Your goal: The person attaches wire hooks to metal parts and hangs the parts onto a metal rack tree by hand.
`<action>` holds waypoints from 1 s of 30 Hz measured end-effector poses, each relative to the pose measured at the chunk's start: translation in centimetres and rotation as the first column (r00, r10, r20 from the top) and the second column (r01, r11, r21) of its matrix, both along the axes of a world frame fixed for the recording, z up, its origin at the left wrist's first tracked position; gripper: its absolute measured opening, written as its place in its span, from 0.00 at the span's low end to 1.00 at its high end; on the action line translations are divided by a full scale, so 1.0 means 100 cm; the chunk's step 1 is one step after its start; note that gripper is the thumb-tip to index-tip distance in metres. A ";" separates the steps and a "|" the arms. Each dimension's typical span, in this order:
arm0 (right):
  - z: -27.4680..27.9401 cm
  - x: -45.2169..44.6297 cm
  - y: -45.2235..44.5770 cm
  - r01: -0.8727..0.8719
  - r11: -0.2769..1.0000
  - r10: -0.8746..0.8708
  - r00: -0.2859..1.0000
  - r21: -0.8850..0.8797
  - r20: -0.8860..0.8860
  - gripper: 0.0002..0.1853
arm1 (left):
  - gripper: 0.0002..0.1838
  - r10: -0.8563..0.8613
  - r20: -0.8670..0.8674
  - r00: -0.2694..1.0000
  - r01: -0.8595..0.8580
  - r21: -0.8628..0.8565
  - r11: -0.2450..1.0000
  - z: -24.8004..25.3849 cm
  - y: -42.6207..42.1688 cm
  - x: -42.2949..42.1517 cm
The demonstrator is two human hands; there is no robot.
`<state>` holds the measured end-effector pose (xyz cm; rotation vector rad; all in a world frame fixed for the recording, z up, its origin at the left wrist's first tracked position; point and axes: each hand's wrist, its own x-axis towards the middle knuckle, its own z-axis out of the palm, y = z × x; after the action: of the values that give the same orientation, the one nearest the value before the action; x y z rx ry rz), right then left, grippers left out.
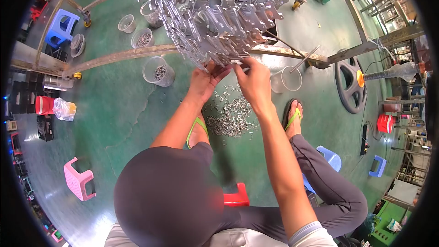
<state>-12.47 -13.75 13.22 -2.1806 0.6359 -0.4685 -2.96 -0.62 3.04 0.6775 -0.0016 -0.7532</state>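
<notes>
A dense hanging cluster of silvery metal brackets (219, 18) fills the top middle of the head view. My left hand (204, 82) is at its lower edge, thumb and fingers closed around the bottom of a bracket. Just to the right, my right hand (254, 80) pinches at the same low edge; what lies between its fingertips is too small to make out. Below both hands, a pile of small curved metal hooks (233, 116) is spread on the green floor between my feet.
A tub of metal pieces (158, 72) stands left of my hands, a clear tub (287, 80) right. A rusty frame bar (123, 58) crosses behind them. Further out are a black handwheel (351, 84), a pink stool (78, 178) and a blue stool (61, 27).
</notes>
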 end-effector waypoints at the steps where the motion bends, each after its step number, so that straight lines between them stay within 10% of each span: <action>1: 0.001 -0.007 0.009 0.095 0.992 -0.091 0.995 -0.087 0.047 0.12 | 0.19 -0.006 0.005 1.000 0.006 -0.011 1.000 -0.003 -0.001 -0.001; 12: -0.014 0.015 0.079 0.050 0.995 -0.030 0.977 -0.089 0.212 0.16 | 0.19 -0.188 0.034 0.982 0.191 -0.153 0.970 -0.009 0.018 -0.011; 16: -0.026 0.013 0.079 -0.018 1.000 0.014 0.972 0.014 0.233 0.12 | 0.17 -0.254 0.068 0.965 0.225 0.283 0.932 0.000 0.039 -0.012; 21: -0.026 -0.016 0.087 -0.005 1.000 0.008 0.978 -0.015 0.209 0.12 | 0.14 -0.544 0.336 0.769 -0.034 0.871 0.490 0.081 0.081 -0.022; 24: -0.022 -0.026 0.094 -0.028 0.996 0.046 0.973 -0.082 0.225 0.12 | 0.11 -0.146 0.701 0.698 -0.338 0.502 0.796 0.090 0.087 -0.041; 27: -0.023 -0.031 0.097 -0.046 0.979 0.078 0.985 -0.199 0.156 0.13 | 0.09 -0.336 0.865 0.374 -0.440 0.484 0.756 0.113 0.085 -0.039; 30: -0.024 -0.041 0.074 -0.339 0.937 0.350 0.914 -0.086 0.206 0.13 | 0.11 -0.318 0.885 0.340 -0.486 0.455 0.746 0.096 0.089 -0.034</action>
<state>-16.60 -6.39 10.84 -2.1869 0.1140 -0.5270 -6.39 8.29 12.61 1.7823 -0.8398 -0.0748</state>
